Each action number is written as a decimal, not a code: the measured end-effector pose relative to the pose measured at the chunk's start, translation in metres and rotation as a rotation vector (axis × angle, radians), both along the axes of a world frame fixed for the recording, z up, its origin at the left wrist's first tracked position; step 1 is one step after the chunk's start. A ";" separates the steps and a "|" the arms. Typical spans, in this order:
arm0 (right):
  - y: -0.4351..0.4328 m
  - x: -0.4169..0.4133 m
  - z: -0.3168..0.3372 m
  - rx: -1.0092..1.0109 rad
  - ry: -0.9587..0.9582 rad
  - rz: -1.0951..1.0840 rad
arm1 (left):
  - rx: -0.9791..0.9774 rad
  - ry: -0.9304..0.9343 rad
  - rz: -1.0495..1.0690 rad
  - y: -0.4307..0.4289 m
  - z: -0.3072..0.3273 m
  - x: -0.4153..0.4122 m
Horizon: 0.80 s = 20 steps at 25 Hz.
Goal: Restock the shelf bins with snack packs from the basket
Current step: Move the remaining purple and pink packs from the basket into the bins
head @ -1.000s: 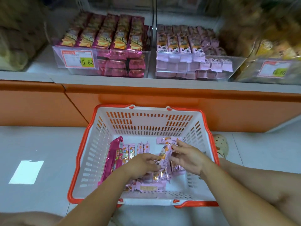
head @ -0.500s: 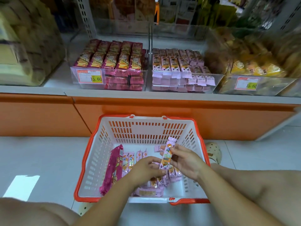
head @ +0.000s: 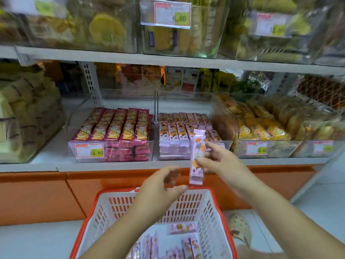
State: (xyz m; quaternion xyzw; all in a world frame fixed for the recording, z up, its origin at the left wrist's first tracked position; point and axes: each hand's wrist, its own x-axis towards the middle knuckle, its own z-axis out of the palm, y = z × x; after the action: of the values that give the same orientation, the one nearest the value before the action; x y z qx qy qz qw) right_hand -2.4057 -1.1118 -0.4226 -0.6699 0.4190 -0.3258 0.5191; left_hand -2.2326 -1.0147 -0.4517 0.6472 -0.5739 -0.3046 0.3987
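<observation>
My right hand [head: 219,161] pinches a long pale-pink snack pack [head: 197,156] and holds it upright in front of the clear shelf bin [head: 173,149] filled with the same pale-pink packs. My left hand [head: 161,186] hovers just left of the pack above the basket, its fingers loosely curled and holding nothing. The white basket with an orange rim [head: 214,217] stands on the floor below, with several pink packs [head: 183,242] lying in it.
Left of the pale-pink bin is a clear bin of dark-pink packs [head: 115,131] with a 15.60 price tag. Right of it are bins of yellow snacks [head: 261,128]. An upper shelf [head: 168,59] carries more clear bins. An orange plinth [head: 37,193] runs under the shelf.
Both hands have risen out of the basket. The right hand has carried the pale-pink pack up to the shelf bin, and the left hand has let go of the packs. The view has tilted upward.
</observation>
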 end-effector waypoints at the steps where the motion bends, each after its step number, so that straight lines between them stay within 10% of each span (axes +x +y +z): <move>1: -0.017 0.000 0.013 -0.057 -0.041 -0.115 | -0.061 -0.138 0.035 -0.008 0.012 0.009; 7: -0.106 0.011 0.022 -0.258 0.101 -0.466 | -0.118 -0.690 0.186 -0.049 0.019 0.062; 13: -0.134 0.030 0.002 -0.255 0.584 -0.361 | -0.128 -0.834 0.196 -0.067 -0.008 0.072; 20: -0.119 0.033 0.001 -0.258 0.642 -0.262 | -0.176 -0.790 0.126 -0.062 -0.009 0.079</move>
State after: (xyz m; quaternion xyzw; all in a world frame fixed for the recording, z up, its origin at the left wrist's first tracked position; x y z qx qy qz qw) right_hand -2.3724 -1.2303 -0.4216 -0.7387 0.5982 -0.2129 0.2263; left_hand -2.1538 -1.0764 -0.4606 0.7117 -0.6659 0.0430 0.2195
